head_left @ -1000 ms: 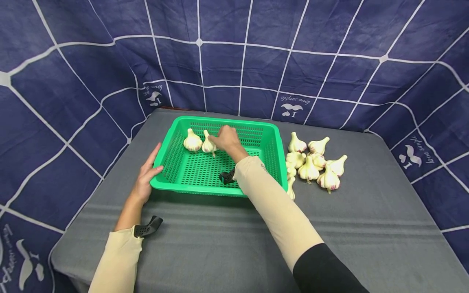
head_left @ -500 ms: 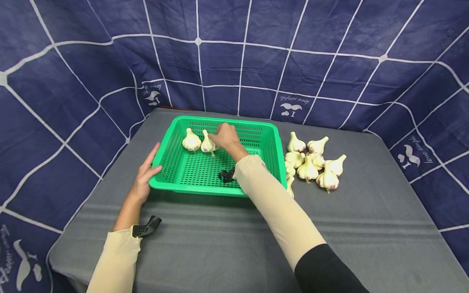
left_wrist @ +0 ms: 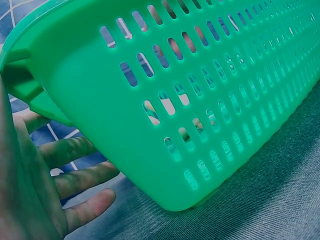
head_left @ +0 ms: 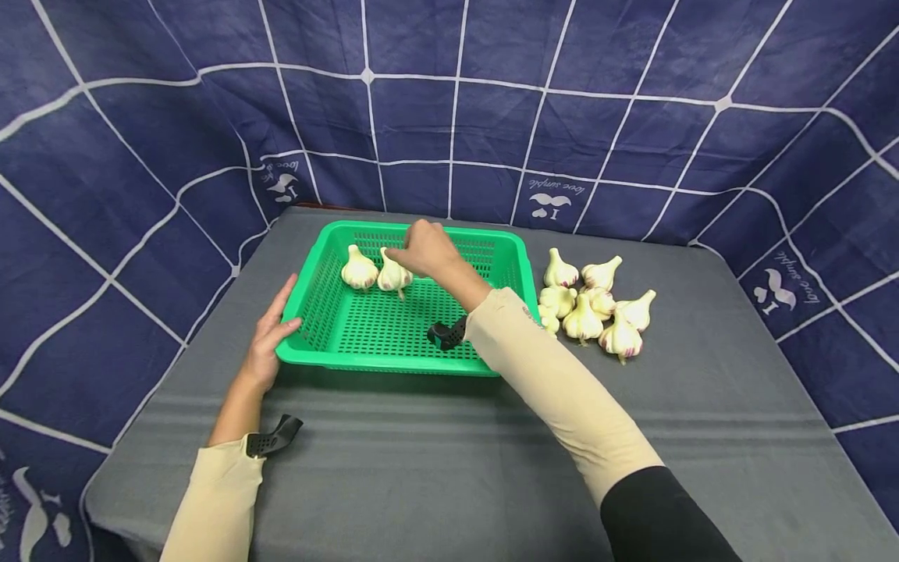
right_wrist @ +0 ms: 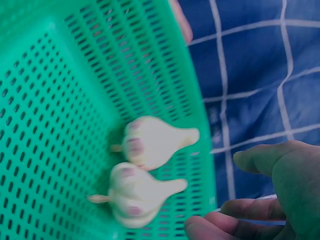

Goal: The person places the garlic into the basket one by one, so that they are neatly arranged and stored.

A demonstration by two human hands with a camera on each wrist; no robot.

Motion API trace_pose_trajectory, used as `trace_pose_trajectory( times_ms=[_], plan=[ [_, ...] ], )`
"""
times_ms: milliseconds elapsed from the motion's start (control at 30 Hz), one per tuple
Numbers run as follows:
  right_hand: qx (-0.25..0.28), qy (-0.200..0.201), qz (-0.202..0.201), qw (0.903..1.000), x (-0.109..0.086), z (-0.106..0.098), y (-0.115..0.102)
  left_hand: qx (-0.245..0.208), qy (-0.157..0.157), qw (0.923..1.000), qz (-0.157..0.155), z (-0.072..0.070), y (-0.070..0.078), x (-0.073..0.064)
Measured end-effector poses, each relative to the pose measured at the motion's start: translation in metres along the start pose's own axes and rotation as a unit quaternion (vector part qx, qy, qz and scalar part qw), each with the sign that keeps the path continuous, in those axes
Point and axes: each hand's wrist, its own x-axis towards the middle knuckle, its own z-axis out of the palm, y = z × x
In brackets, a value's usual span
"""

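Two garlic bulbs (head_left: pixel 359 273) stand side by side in the back left of a green plastic basket (head_left: pixel 393 361). In the right wrist view, both garlic bulbs (right_wrist: pixel 154 144) lean near the basket's back wall with their stems pointing at the rim. My right hand (head_left: pixel 431 248) hovers just over them at the back rim. Its fingers (right_wrist: pixel 257 156) are parted and hold nothing. At the basket's left side is my left hand (head_left: pixel 265 336), thumb at the rim. In the left wrist view its straight, spread fingers (left_wrist: pixel 85 179) lie along the outside of the basket wall.
Several more garlic bulbs (head_left: pixel 583 316) lie in a cluster on the grey tabletop (head_left: pixel 393 468), right of the basket. A blue cloth (head_left: pixel 492 101) with white grid lines hangs behind the table and at its sides.
My right hand has let go of the right-hand garlic bulb and lifted up and back from it. The left hand stays at the basket's edge. The view has shifted slightly.
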Motion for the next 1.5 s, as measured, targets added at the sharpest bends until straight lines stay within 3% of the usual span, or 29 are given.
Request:
trace_pose_trajectory(
  times_ms=[300,433,633,833,933,1100,1200,1400,1500],
  plan=[
    [0.075,0.035,-0.047,0.9954,-0.046,-0.035,0.020,-0.010,-0.001,0.9999,-0.002,-0.001,0.001,-0.002],
    [0.121,0.102,-0.088,0.9835,-0.069,-0.047,0.041,-0.026,-0.004,0.9996,-0.008,0.000,0.002,-0.002],
    [0.182,0.211,-0.143,0.9498,-0.102,-0.059,0.080,-0.048,-0.007,0.9985,-0.024,0.005,0.002,-0.002],
    [0.269,0.321,-0.202,0.8856,-0.136,-0.059,0.129,-0.072,-0.004,0.9969,-0.032,0.007,0.000,-0.005],
    [0.289,0.342,-0.186,0.8744,-0.150,-0.058,0.150,-0.077,0.001,0.9965,-0.031,0.007,0.001,-0.005],
    [0.311,0.347,-0.134,0.8744,-0.169,-0.052,0.176,-0.070,0.005,0.9972,-0.025,0.007,0.000,-0.005],
    [0.319,0.339,-0.107,0.8785,-0.182,-0.048,0.180,-0.065,0.003,0.9976,-0.027,0.007,-0.001,-0.005],
    [0.272,0.293,-0.052,0.9152,-0.192,-0.038,0.188,-0.066,0.005,0.9976,-0.019,0.007,0.000,-0.005],
    [0.269,0.269,-0.030,0.9242,-0.188,-0.031,0.204,-0.060,0.006,0.9981,-0.017,0.008,0.001,-0.005]
  ],
)
